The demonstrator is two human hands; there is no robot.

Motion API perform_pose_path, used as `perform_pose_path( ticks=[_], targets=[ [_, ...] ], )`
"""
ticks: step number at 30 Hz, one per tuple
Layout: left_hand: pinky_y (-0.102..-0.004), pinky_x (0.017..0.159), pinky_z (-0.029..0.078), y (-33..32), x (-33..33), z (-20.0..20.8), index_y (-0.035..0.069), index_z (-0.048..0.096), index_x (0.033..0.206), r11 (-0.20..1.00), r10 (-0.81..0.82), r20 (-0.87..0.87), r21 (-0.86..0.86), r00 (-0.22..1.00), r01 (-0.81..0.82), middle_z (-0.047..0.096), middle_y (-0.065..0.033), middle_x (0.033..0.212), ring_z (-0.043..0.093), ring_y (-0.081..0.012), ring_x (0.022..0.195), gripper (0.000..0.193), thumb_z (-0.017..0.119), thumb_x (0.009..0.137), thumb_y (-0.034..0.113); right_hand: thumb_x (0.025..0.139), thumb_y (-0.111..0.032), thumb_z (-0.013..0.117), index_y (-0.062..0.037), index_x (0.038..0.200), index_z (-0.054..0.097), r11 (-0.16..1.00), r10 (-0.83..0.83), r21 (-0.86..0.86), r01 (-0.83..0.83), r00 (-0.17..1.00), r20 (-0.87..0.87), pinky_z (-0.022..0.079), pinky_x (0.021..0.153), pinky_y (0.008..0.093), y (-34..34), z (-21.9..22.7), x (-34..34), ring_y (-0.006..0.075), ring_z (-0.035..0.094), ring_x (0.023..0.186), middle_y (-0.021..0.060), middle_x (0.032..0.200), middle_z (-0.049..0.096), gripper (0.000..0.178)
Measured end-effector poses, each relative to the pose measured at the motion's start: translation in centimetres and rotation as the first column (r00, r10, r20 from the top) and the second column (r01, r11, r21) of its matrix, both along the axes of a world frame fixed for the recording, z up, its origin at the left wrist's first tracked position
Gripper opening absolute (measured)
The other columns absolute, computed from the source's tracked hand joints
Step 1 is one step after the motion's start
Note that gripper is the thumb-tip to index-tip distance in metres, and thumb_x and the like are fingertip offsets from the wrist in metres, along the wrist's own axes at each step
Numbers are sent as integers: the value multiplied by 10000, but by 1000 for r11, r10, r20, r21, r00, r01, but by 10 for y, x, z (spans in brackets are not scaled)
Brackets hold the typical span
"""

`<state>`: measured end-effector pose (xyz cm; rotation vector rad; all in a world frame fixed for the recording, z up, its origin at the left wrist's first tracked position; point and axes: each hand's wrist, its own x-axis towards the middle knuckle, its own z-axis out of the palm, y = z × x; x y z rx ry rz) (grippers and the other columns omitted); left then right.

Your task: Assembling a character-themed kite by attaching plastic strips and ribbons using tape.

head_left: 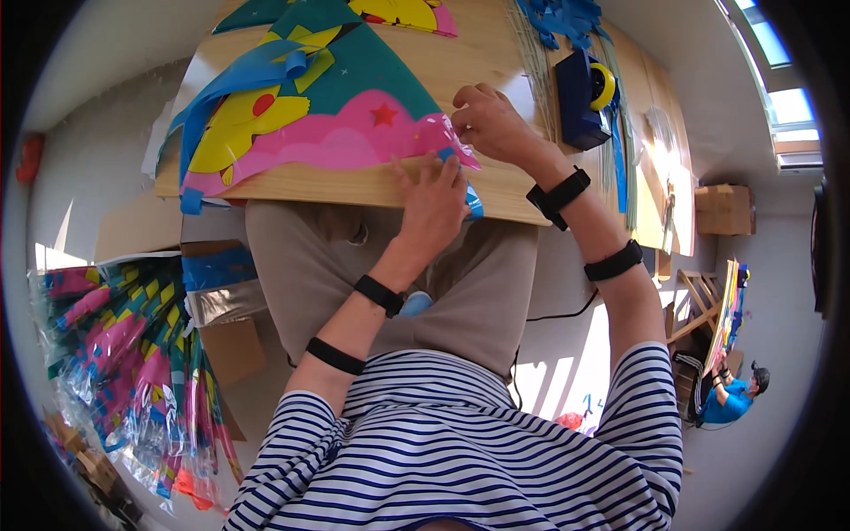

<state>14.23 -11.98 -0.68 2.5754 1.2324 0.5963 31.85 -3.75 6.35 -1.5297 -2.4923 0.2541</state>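
A kite [341, 133] of thin printed sheet, green and pink with a yellow cartoon figure, lies on the wooden table in front of me. Blue edging and a loose blue ribbon [235, 75] run over its left side. My left hand [431, 195] rests at its near right corner, fingers apart and pressing on the sheet beside a small blue tab [445, 153]. Just above that corner is my right hand [496, 128], its fingers curled into a pinch. Whatever sits between those fingertips is too small to make out. A blue piece [475, 203] hangs below my left hand at the table edge.
A dark blue tape dispenser [580, 102] with a yellow roll stands to the right, by thin sticks [536, 80] and blue ribbons [567, 18]. Wrapped kites [142, 354] pile up at lower left near cardboard. Another person [730, 398] sits far right. A cardboard box [724, 210] is behind.
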Motion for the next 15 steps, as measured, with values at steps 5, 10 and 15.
perform_pose_path(
  ticks=[5,10,15],
  targets=[
    [-781,1088,141,0,0,2,98,632,1267,1000,11,-10,17,1000,-11,508,-71,1365,422,-331,1349,577,802,761,319,710,-64,723,-76,766,737,988,142,33,-148,979,147,347,1115,519,7,-2,-9,324,459,1298,113,1257,607,59],
    [-779,1091,137,0,0,0,82,630,1250,999,25,5,46,1000,-26,520,-68,1300,428,-322,1338,567,796,757,308,697,-59,719,-98,694,738,967,241,-5,-254,912,331,232,1226,534,19,3,-25,328,384,1404,106,1376,569,43],
    [-786,1085,139,0,0,-4,56,624,1229,997,31,22,74,999,-32,527,-71,1252,440,-329,1319,557,786,755,299,708,-84,701,-110,668,741,939,322,-12,-344,864,386,241,1224,538,24,-1,-35,323,356,1427,88,1413,547,63]
  ],
)
